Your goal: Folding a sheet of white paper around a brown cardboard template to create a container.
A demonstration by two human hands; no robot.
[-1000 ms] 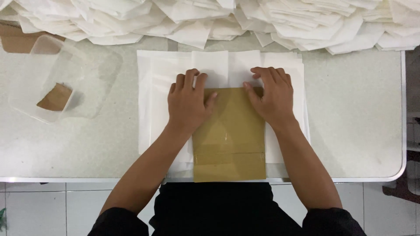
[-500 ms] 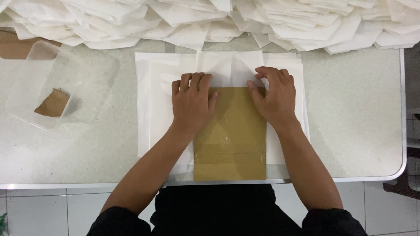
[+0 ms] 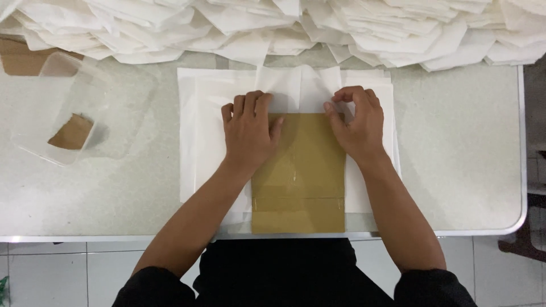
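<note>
A tan cardboard rectangle lies on a stack of thin white paper sheets at the table's near edge. My left hand presses flat on the card's upper left corner and the paper beside it, fingers together. My right hand rests on the card's upper right corner, its fingertips pinching a white paper flap that folds up over the card's top edge.
A long heap of folded white paper pieces runs along the table's far side. A clear plastic box with a brown cardboard scrap stands at the left. The white table's edge lies at the right.
My right hand's fingers have curled from flat into a pinch on the paper at the card's top edge. The view has shifted slightly; my left hand stays pressed down.
</note>
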